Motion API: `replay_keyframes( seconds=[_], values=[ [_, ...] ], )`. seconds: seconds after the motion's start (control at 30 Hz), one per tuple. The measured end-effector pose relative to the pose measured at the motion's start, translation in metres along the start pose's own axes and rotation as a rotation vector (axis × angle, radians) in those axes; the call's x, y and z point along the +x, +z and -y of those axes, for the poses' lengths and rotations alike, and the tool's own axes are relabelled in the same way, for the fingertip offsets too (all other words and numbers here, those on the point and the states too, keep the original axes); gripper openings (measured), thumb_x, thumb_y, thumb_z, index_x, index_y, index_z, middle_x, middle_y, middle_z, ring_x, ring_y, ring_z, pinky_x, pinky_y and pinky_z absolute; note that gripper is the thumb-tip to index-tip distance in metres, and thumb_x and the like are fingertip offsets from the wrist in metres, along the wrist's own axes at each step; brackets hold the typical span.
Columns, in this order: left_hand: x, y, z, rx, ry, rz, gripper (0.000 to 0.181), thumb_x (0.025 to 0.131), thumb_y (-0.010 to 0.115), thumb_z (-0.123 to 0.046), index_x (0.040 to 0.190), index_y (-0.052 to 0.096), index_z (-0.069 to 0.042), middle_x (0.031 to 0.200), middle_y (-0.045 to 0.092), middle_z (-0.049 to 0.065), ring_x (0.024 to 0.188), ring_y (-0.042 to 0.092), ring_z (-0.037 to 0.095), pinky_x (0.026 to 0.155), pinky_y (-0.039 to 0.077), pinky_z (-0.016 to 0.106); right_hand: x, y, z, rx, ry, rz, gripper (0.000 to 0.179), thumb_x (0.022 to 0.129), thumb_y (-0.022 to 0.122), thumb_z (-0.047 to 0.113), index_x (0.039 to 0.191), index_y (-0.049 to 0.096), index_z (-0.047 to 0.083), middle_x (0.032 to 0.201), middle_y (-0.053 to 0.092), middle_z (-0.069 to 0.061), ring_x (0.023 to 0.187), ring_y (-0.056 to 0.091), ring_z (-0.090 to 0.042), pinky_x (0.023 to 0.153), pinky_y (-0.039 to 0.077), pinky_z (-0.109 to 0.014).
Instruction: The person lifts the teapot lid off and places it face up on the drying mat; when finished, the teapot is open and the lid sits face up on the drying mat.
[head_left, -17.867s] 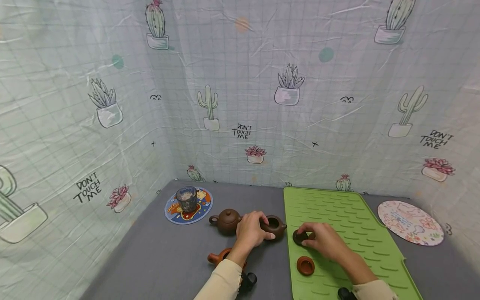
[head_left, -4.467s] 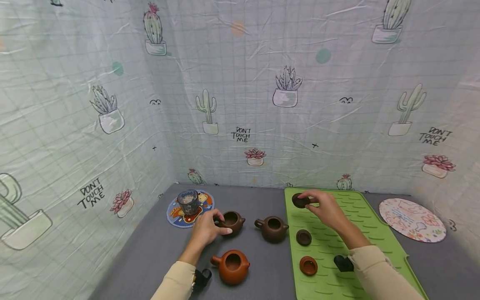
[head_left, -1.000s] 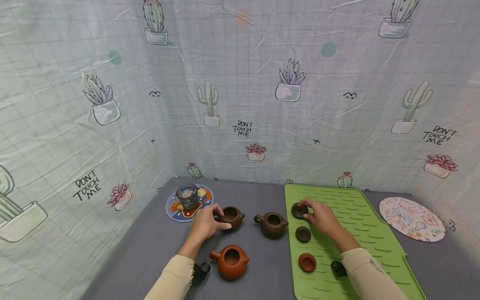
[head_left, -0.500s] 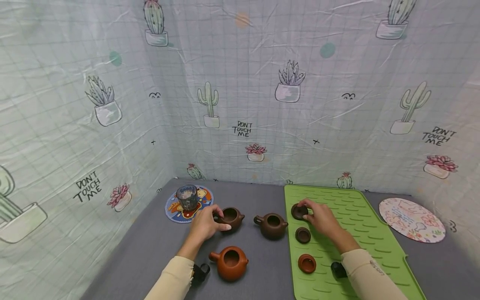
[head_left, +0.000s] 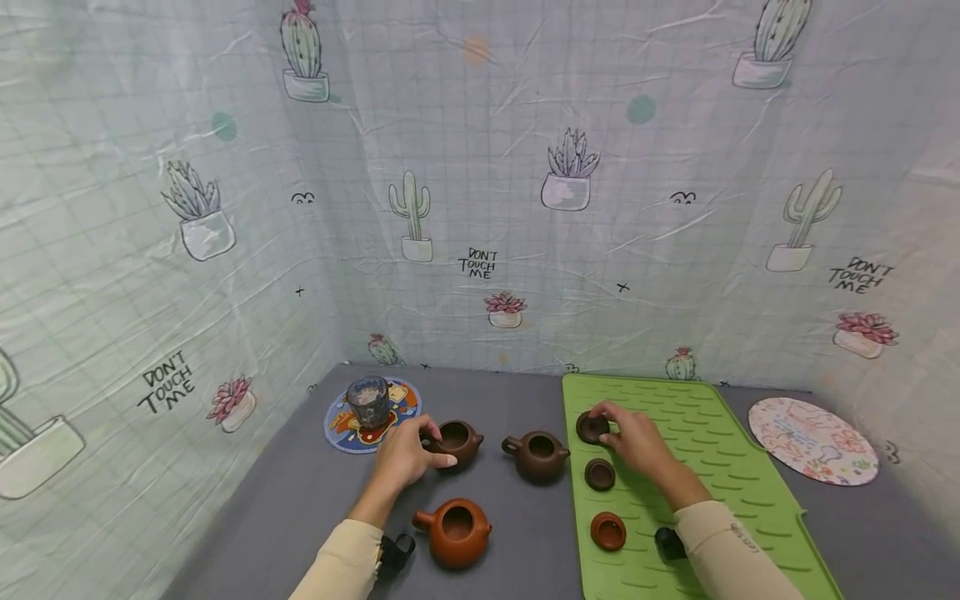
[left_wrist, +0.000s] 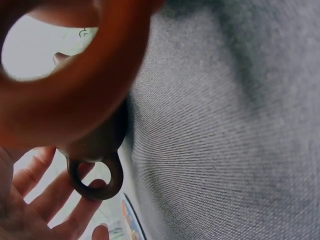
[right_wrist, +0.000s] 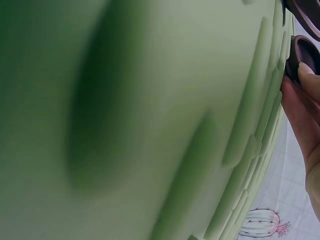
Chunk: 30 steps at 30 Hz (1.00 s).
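Note:
My left hand [head_left: 405, 454] holds the far-left dark brown teapot [head_left: 459, 446] by its handle side, thumb near and index finger far. In the left wrist view its ring handle [left_wrist: 112, 175] shows in front of the spread fingers; an orange teapot handle [left_wrist: 110, 95] hides much of the hand. My right hand [head_left: 637, 442] pinches a dark brown teapot lid [head_left: 592, 427] on the green mat [head_left: 712, 467]. The right wrist view shows thumb and finger at that lid's [right_wrist: 304, 55] edge. Both this teapot and the middle brown teapot [head_left: 536, 458] stand without lids.
An orange-brown lidless teapot [head_left: 456, 533] stands in front. A second dark lid [head_left: 600, 474] and an orange lid [head_left: 608, 531] lie underside up in a row on the mat. A glass [head_left: 369, 402] stands on a round blue mat [head_left: 337, 433]; a pale oval mat [head_left: 813, 442] lies right.
Since the oldest frame, two dark lids have come off their teapots; the left hand moved from the middle teapot to the far-left one. Lately the right hand lowered its lid onto the green mat.

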<state>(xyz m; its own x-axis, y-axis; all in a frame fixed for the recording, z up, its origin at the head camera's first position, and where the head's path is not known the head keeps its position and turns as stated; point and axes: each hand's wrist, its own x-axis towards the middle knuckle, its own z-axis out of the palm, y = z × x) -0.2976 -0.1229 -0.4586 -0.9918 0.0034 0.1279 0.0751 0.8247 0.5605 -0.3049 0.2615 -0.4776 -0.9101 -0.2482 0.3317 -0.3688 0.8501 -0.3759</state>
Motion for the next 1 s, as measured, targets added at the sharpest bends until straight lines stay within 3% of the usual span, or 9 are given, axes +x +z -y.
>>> replay_keyframes(
  seconds=[0.2,0.33,0.47,0.67,0.73,0.83,0.9,1.0],
  values=[
    [0.005,0.001,-0.002,0.011,-0.004,0.02,0.041,0.065,0.096,-0.039,0.086,0.065,-0.024,0.097,0.07,0.002,0.086,0.062,0.021,0.075,0.046,0.04,0.001,0.0,-0.002,0.025,0.003,-0.008,0.036,0.087,0.077,0.002,0.119,0.066,0.012,0.12,0.073,-0.022,0.096,0.073,-0.037,0.069,0.053,-0.04],
    [0.008,0.003,-0.004,0.0,-0.012,0.025,0.04,0.066,0.096,-0.037,0.086,0.065,-0.023,0.098,0.07,0.004,0.087,0.062,0.022,0.077,0.046,0.041,0.002,-0.003,-0.005,0.079,0.032,0.031,0.036,0.09,0.074,0.002,0.123,0.063,0.011,0.125,0.07,-0.026,0.103,0.071,-0.041,0.072,0.055,-0.043],
    [0.008,0.005,-0.007,-0.026,-0.006,0.028,0.04,0.067,0.096,-0.035,0.087,0.065,-0.02,0.1,0.071,0.006,0.089,0.062,0.024,0.078,0.047,0.042,0.004,-0.008,-0.008,0.132,0.046,0.062,0.041,0.091,0.072,0.001,0.129,0.057,0.008,0.131,0.065,-0.031,0.112,0.068,-0.046,0.07,0.051,-0.039],
    [0.012,0.007,-0.009,-0.047,0.015,0.019,0.042,0.069,0.095,-0.034,0.094,0.066,-0.018,0.103,0.071,0.007,0.093,0.064,0.025,0.08,0.049,0.044,0.007,-0.014,-0.009,0.169,0.017,0.075,0.057,0.092,0.071,0.001,0.142,0.046,0.004,0.136,0.06,-0.035,0.102,0.072,-0.043,0.063,0.043,-0.03],
    [0.013,0.006,-0.01,-0.078,0.026,0.021,0.044,0.071,0.093,-0.035,0.101,0.067,-0.016,0.108,0.071,0.009,0.098,0.065,0.027,0.084,0.051,0.046,0.007,-0.017,-0.008,0.164,0.03,0.087,0.06,0.092,0.072,0.004,0.145,0.044,0.005,0.138,0.059,-0.035,0.108,0.07,-0.044,0.063,0.044,-0.031],
    [0.017,0.002,-0.013,-0.128,0.041,0.03,0.05,0.077,0.089,-0.039,0.112,0.066,-0.012,0.12,0.07,0.013,0.108,0.065,0.031,0.09,0.051,0.05,0.005,-0.025,-0.007,0.132,0.049,0.112,0.063,0.095,0.071,0.011,0.149,0.041,0.006,0.14,0.057,-0.035,0.119,0.065,-0.048,0.073,0.055,-0.042],
    [0.019,-0.004,-0.016,-0.149,0.053,0.038,0.053,0.08,0.086,-0.043,0.118,0.065,-0.011,0.127,0.068,0.015,0.113,0.064,0.034,0.093,0.05,0.053,0.003,-0.03,-0.006,0.101,0.078,0.128,0.064,0.097,0.07,0.019,0.152,0.041,0.008,0.143,0.055,-0.033,0.127,0.059,-0.049,0.085,0.056,-0.053],
    [0.021,-0.012,-0.02,-0.122,0.072,0.052,0.059,0.082,0.082,-0.05,0.125,0.064,-0.013,0.133,0.066,0.014,0.12,0.062,0.037,0.097,0.049,0.056,0.001,-0.039,-0.003,0.02,0.1,0.15,0.068,0.098,0.067,0.036,0.154,0.039,0.009,0.143,0.056,-0.031,0.114,0.067,-0.045,0.089,0.053,-0.061]
  ],
)
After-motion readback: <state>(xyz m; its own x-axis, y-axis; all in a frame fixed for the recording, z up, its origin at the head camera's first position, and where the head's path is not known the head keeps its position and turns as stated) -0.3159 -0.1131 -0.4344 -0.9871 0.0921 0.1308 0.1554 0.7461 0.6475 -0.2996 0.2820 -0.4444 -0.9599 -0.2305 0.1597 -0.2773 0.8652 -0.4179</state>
